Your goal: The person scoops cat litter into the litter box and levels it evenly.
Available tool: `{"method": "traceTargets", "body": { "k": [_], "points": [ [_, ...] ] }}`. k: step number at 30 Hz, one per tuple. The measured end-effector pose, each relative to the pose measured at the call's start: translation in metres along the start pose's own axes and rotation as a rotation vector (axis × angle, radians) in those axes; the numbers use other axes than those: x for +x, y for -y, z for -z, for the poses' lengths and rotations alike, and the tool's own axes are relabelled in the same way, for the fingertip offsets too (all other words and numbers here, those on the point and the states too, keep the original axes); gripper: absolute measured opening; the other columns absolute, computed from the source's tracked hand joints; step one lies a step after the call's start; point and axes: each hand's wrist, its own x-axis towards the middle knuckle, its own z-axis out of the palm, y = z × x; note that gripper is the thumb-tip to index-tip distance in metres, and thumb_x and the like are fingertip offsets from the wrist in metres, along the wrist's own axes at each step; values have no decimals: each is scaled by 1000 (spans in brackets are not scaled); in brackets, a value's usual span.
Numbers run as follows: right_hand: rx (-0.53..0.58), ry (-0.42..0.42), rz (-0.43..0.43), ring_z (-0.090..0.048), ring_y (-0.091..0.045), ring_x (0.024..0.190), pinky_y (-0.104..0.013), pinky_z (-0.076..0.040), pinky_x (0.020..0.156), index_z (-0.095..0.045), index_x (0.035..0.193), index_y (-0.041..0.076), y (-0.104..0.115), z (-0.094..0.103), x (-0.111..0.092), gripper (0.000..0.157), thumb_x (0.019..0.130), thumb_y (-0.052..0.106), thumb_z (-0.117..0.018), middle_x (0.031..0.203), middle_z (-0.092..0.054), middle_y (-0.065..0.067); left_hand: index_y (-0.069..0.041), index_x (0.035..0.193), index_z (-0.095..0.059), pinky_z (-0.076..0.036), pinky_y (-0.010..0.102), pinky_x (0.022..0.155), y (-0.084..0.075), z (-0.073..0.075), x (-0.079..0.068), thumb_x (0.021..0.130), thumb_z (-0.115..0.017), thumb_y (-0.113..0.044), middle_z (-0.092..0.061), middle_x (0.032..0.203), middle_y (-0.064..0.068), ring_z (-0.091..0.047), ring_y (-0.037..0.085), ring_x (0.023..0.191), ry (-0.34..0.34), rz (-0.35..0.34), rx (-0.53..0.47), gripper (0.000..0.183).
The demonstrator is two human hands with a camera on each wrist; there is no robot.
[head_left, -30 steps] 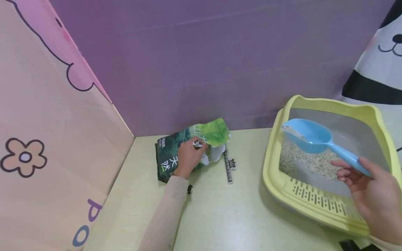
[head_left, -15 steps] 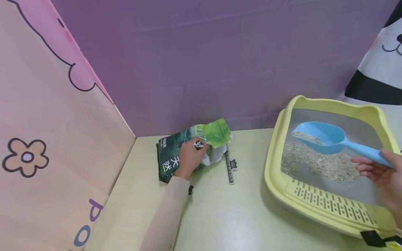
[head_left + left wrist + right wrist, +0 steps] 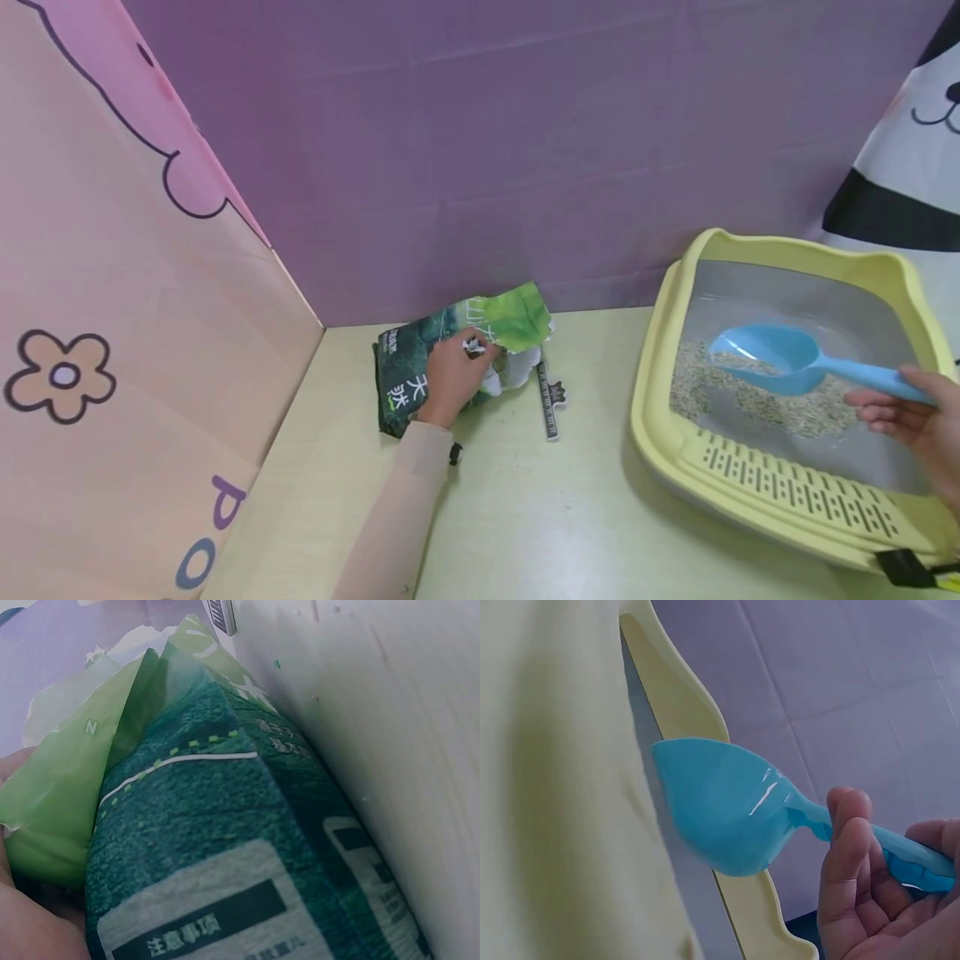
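My left hand [image 3: 456, 379] pinches the torn, open mouth of a green bag [image 3: 401, 371] lying on the table. Its white lining shows at the opening, and the left wrist view has the printed side of the bag [image 3: 195, 817] filling most of the picture. At the right, my right hand [image 3: 918, 421] holds the handle of a light blue scoop [image 3: 802, 379] with some pale litter granules in its bowl. The scoop is over the litter box [image 3: 652, 367], above the granules [image 3: 795, 408] spread on its grey floor. The right wrist view shows the underside of the scoop [image 3: 720, 802].
A dark ruler-like clip [image 3: 548, 404] with a crown shape lies on the table [image 3: 540, 517] beside the bag. A purple cloth wall [image 3: 450, 150] stands behind, and a printed panel [image 3: 112, 292] rises at the left. The litter box has a slotted front ledge [image 3: 795, 483].
My right hand has moved the scoop rightward, then lowered it toward the granules in the litter box. The left hand and the bag have stayed in place.
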Motion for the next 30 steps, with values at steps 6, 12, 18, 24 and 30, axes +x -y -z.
{"method": "traceTargets", "body": {
  "k": [6,12,18,24,30],
  "points": [
    [-131,-7,-39,-73,-9,65,-20,-55,59,-79,95,21,-4,-3,-3,55,114,22,-27,80,-79,1,-21,92,-72,-40,30,44,-1,1,0,95,-73,-38,-64,56,-3,-55,9,45,5,2,-1,18],
    [-354,-119,-73,-71,-10,62,-21,-55,56,-75,91,35,-10,-9,-3,43,112,31,-38,76,-77,8,-22,93,-72,-37,29,41,-1,1,0,95,-73,-39,-61,53,-4,-53,11,43,17,8,-7,18],
    [-359,-122,-57,-72,-10,62,-22,-56,56,-72,94,34,-11,-13,-3,36,111,27,-41,76,-77,7,-22,93,-72,-38,29,42,0,0,0,95,-73,-39,-62,54,-5,-53,10,43,15,8,-3,18],
    [-344,-134,-72,-72,-11,62,-23,-56,56,-72,94,31,-9,-17,-5,34,111,23,-44,76,-77,6,-21,94,-72,-36,29,41,2,-1,0,95,-72,-39,-61,54,-4,-52,11,43,14,3,-6,18],
    [-306,-130,-73,-73,-11,62,-23,-57,57,-72,95,29,-9,-16,-6,32,110,19,-46,76,-78,6,-21,93,-72,-35,29,41,2,-1,-1,95,-73,-39,-60,53,-4,-51,11,42,7,-7,1,18]
  ]
}}
